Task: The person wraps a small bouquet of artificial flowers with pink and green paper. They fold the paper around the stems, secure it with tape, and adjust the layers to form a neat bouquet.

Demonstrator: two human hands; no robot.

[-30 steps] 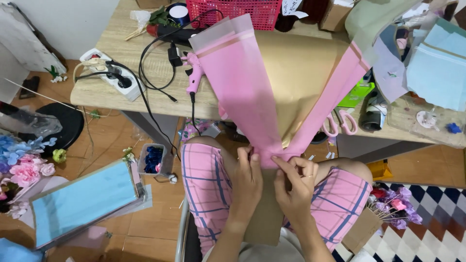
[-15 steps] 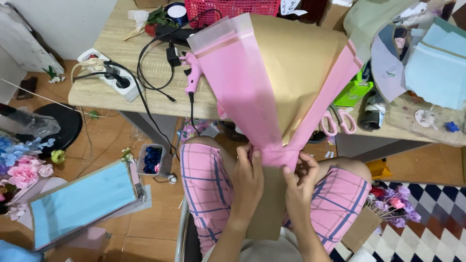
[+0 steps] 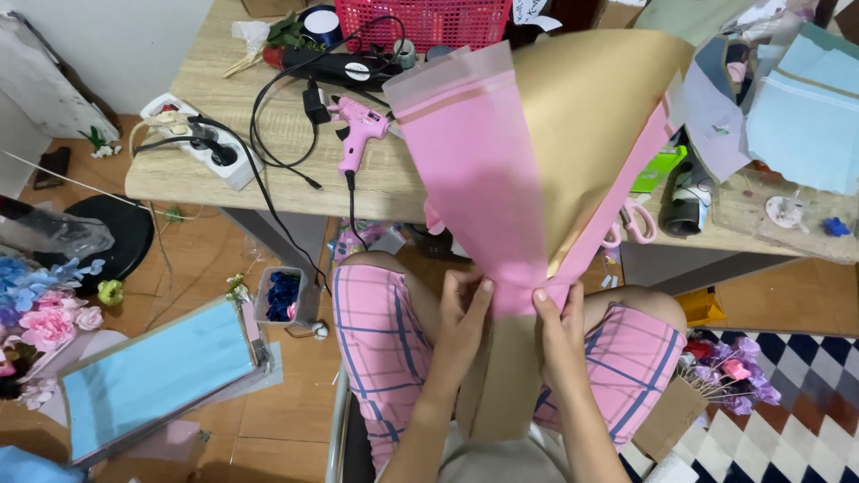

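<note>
Both hands (image 3: 510, 326) around paper cone (image 3: 537, 170).

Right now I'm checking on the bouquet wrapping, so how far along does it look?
Done: the pink sheet and the tan paper are folded together into a cone, open end up. In hand: the left hand and right hand pinch the cone at its narrow waist above the lap. Left: no tie or tape shows at the pinch, and no flowers show in the cone; the pink glue gun lies on the table.
</note>
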